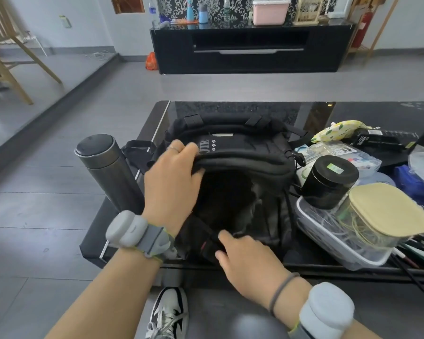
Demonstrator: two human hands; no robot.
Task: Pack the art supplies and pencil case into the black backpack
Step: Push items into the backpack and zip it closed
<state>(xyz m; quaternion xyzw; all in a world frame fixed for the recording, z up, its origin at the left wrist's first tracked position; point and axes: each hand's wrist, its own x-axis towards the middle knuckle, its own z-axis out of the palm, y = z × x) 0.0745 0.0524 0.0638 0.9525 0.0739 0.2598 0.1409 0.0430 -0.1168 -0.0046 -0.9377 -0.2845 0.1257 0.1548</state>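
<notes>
At the counter's [230, 107] near edge, dead centre of our view, the black backpack [242, 152] lies with its main compartment gaping toward us. Our left hand [171, 177] grips the upper flap at about 10 o'clock of the opening, fingers curled over the padded edge. Our right hand [245, 253] holds the lower lip at 6 o'clock, thumb and fingers pinched on the fabric.

We judge this to be the opening step: the mouth is being held wide and nothing seems to be packed yet. The supplies wait at 3 o'clock, just beside the bag: a black round jar [328, 182] resting on the corner of a clear tray [340, 243], a lidded clear tub [387, 211] in that tray, pencils [411, 253] beyond it, and a lemon-print pouch [338, 129], probably the pencil case, farther back at 1 o'clock. Next, one hand must let go and reach right while the other keeps the flap up.

Inside the bag all is dark; we cannot tell whether it holds anything. The tray's contents are a tangle, and the things at the right edge are cut off.
</notes>
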